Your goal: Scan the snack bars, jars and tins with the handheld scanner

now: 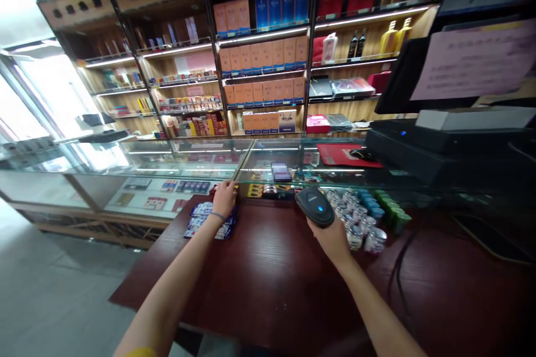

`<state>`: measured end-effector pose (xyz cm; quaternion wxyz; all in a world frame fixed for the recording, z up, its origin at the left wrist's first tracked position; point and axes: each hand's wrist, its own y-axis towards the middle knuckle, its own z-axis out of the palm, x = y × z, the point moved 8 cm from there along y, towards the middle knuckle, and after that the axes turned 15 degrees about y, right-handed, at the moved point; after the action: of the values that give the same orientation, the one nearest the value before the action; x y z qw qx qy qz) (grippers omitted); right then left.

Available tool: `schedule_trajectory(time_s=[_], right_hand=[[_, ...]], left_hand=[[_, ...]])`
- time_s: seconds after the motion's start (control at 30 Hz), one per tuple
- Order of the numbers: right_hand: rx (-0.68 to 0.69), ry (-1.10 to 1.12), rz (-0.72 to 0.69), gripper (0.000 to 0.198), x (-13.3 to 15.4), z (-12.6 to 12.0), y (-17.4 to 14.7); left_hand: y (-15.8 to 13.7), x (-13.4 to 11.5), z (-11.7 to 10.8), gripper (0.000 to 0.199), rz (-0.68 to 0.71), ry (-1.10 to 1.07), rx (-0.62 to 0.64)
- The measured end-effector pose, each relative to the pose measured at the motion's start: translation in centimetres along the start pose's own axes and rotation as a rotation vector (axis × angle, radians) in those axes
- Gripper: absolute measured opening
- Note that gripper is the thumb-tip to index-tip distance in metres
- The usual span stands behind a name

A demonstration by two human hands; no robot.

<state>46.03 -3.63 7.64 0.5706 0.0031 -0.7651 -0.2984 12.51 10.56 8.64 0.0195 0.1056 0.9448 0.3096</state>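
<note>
Scanner [315, 206] in right hand [333, 239], left hand [224, 198] on unreadable packets [201, 221]

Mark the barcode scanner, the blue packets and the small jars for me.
barcode scanner [315, 206], head view, top of its black head.
blue packets [201, 220], head view, packet left of the wrist.
small jars [360, 223], head view, middle of the cluster.

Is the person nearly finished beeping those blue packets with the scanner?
Hard to say what is finished: nothing shows which packets have been scanned. In hand now: the right hand grips the black barcode scanner, its blue light on, and the left hand rests on the pile of blue packets on the dark red counter. The whole pile sits there unsorted, so plenty may be left.
</note>
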Motion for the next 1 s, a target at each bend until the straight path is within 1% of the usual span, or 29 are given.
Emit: schedule_trajectory(time_s=[0.13, 0.2, 0.27, 0.4, 0.5, 0.73, 0.83, 0.87, 0.93, 0.97, 1.0], right_hand=[[0.082, 0.008, -0.029, 0.043, 0.2, 2.2, -0.8], [0.131, -0.006, -0.025, 0.038, 0.4, 3.3, -1.2], [0.184, -0.019, -0.013, 0.035, 0.4, 4.2, -1.6], [0.26, -0.045, 0.008, 0.034, 0.1, 5.6, -2.1], [0.271, -0.054, 0.012, 0.031, -0.1, 5.8, -2.2], [0.241, -0.019, 0.042, 0.031, -0.2, 5.0, -1.9], [0.229, 0.001, 0.079, 0.032, -0.4, 4.4, -1.8], [0.221, 0.002, 0.089, 0.033, -0.5, 4.2, -1.7], [0.206, 0.001, 0.1, 0.035, -0.7, 3.8, -1.6], [0.203, 0.001, 0.102, 0.035, -0.9, 3.7, -1.6], [0.202, 0.002, 0.102, 0.034, -1.0, 3.7, -1.5]], left_hand=[[-0.7, 2.8, 1.2, 0.056, 0.035, 0.069, 0.071], [-1.1, 3.5, 1.9, 0.065, 0.058, 0.092, 0.115], [-1.3, 3.9, 2.6, 0.066, 0.07, 0.117, 0.157], [-1.7, 4.0, 3.5, 0.055, 0.077, 0.123, 0.204], [-1.7, 3.9, 3.5, 0.05, 0.079, 0.082, 0.201], [-1.2, 3.4, 1.9, 0.031, 0.099, 0.038, 0.151], [-1.2, 2.9, 0.5, 0.031, 0.088, -0.033, 0.119], [-1.3, 2.6, 0.0, 0.033, 0.07, -0.076, 0.103], [-1.7, 2.0, -0.9, 0.036, -0.025, -0.187, 0.061], [-2.1, 1.6, -1.1, 0.036, -0.12, -0.255, 0.036], [-2.6, 1.4, -1.3, 0.035, -0.256, -0.337, -0.008]])
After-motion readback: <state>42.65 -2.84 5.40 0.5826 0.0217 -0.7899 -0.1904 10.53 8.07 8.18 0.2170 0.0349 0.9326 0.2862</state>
